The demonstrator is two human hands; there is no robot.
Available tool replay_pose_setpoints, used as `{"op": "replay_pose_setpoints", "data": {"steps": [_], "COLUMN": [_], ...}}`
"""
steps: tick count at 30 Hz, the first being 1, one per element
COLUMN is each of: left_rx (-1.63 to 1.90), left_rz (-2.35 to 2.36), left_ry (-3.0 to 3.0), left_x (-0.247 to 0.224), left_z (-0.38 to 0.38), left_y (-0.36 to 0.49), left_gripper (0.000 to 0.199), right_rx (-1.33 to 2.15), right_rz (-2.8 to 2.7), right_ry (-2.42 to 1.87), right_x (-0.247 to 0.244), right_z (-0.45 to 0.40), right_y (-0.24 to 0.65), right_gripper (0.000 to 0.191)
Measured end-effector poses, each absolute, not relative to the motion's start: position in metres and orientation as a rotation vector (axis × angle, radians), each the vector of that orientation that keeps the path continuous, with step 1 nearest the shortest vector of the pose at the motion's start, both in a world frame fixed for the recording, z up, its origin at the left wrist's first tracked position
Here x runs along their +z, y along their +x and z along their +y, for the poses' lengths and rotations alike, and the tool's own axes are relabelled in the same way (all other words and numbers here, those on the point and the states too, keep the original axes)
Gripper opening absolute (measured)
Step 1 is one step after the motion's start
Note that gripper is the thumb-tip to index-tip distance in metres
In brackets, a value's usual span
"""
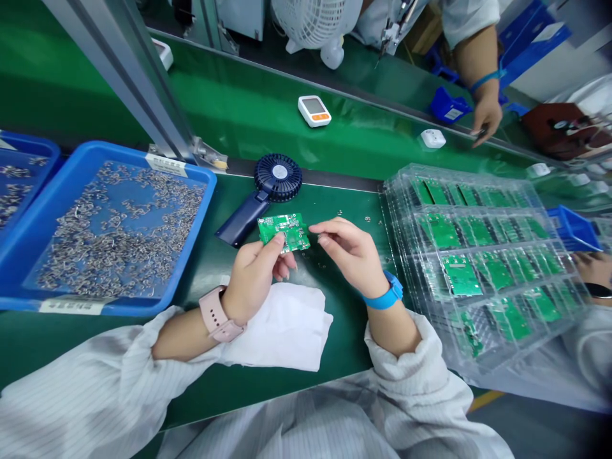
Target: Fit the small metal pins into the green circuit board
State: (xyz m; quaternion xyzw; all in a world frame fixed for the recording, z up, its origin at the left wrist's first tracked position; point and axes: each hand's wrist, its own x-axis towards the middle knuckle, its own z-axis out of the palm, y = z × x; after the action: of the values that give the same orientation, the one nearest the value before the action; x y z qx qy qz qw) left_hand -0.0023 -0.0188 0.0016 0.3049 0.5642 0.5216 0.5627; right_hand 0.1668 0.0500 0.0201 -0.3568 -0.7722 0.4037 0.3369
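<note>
My left hand [253,271] grips the left edge of a small green circuit board [284,231], thumb on top, above the dark green bench mat [344,357]. My right hand [349,252] is close beside the board's right edge, with thumb and forefinger pinched together. Whether anything small lies between those fingertips is too small to tell. A folded white cloth [282,325] lies under my wrists. A pink watch band [217,315] circles my left wrist, and a blue wrist strap [385,293] circles my right.
A blue tray [109,148] of small metal parts stands to the left. Stacked clear trays [482,255] hold several green boards to the right. A navy handheld fan [272,185] lies ahead. Beyond a metal upright [143,83], a co-worker's hand [486,118] reaches across a green belt.
</note>
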Motion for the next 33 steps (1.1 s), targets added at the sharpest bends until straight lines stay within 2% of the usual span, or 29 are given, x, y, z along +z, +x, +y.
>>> {"op": "replay_pose_setpoints", "data": {"steps": [5,9,15,23,33], "left_rx": [1.230,1.235,1.229,1.235,1.256], "left_rz": [1.335,1.326,1.336,1.338,1.315], "left_ry": [0.716,0.718,0.743,0.748,0.730], "left_x": [0.002,0.003,0.002,0.001,0.003], "left_z": [-0.018,-0.018,-0.019,-0.020,-0.019], "left_y": [-0.003,-0.003,-0.003,-0.002,-0.001], "left_gripper": [0.046,0.046,0.046,0.046,0.046], "right_rx": [1.455,1.558,1.330,1.100,0.702], "right_rz": [-1.635,-1.503,-1.610,-1.812,-1.963], "right_ry": [-0.965,-0.954,-0.985,-0.985,-0.970], "right_x": [0.010,0.008,0.012,0.005,0.011], "right_z": [0.053,0.052,0.046,0.043,0.039], "right_y": [0.169,0.166,0.159,0.155,0.154], "right_gripper": [0.013,0.014,0.015,0.003,0.010]}}
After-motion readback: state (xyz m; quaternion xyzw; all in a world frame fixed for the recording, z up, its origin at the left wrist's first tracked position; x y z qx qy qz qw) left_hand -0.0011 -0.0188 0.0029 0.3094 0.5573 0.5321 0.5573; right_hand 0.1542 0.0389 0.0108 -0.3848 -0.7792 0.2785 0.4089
